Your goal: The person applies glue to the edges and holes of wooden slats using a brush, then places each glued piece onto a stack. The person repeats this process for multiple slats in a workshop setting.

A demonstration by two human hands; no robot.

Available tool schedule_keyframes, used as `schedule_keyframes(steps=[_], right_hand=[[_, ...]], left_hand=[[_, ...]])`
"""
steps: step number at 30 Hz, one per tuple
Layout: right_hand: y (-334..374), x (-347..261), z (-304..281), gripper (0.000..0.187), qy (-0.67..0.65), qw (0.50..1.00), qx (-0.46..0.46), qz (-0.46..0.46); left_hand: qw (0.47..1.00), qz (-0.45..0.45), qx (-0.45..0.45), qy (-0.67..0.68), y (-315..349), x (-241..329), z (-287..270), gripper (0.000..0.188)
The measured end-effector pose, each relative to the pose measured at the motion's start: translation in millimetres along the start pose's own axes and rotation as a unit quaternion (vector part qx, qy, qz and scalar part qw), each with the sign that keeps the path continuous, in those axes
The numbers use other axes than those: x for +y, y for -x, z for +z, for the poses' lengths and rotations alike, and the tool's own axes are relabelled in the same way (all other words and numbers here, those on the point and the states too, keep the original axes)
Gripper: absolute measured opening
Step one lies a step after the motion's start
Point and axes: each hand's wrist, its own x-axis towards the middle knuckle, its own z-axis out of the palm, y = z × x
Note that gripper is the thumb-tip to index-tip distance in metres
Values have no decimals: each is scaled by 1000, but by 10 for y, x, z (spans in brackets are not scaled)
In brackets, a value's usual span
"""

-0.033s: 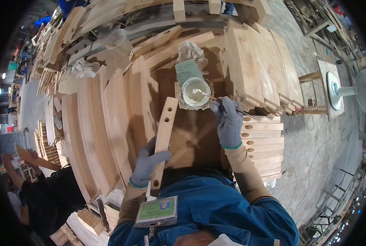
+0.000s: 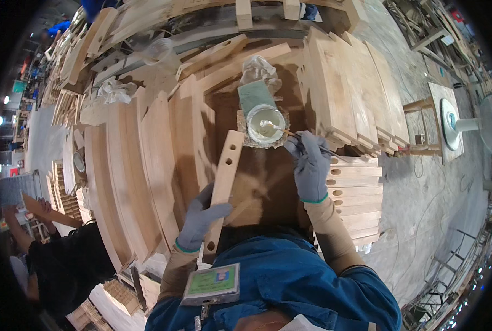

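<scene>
The left hand (image 2: pixel 201 220) grips the bar (image 2: pixel 222 187) over the table's (image 2: pixel 268 204) near edge, its far end leaning slightly further right than before. The right hand (image 2: pixel 312 165) still pinches the brush (image 2: pixel 282 129), its tip within the pot's (image 2: pixel 257 141) rim, though whether dipped is hard to tell.

Left hand (image 2: pixel 200 222) holds a bar (image 2: pixel 226 177), right hand (image 2: pixel 312 170) a brush (image 2: pixel 279 129).

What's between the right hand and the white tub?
The brush: in the head view, it slants from the right hand across the tub's near rim, its whitish tip at the mouth.
</scene>
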Motion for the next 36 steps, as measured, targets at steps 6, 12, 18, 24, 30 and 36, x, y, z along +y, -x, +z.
schedule_keyframes(steps=[6,12,18,24,30,36], right_hand=[[256,-247,244,5,51,991,-121,-34],[259,-247,287,3,81,993,-88,-8],[213,-259,218,11,219,955,-169,-104],[228,-286,139,18,192,955,-211,-82],[349,-296,124,20,167,957,-235,-46],[344,-415,206,14,118,965,-233,18]], left_hand=[[999,23,-14,-18,5,118,94,66],[999,30,-44,-11,40,163,153,71],[998,47,-49,-17,65,151,148,72],[998,38,-40,-25,99,196,147,74],[999,21,-30,-35,92,218,156,69],[999,32,-22,-13,54,156,142,67]])
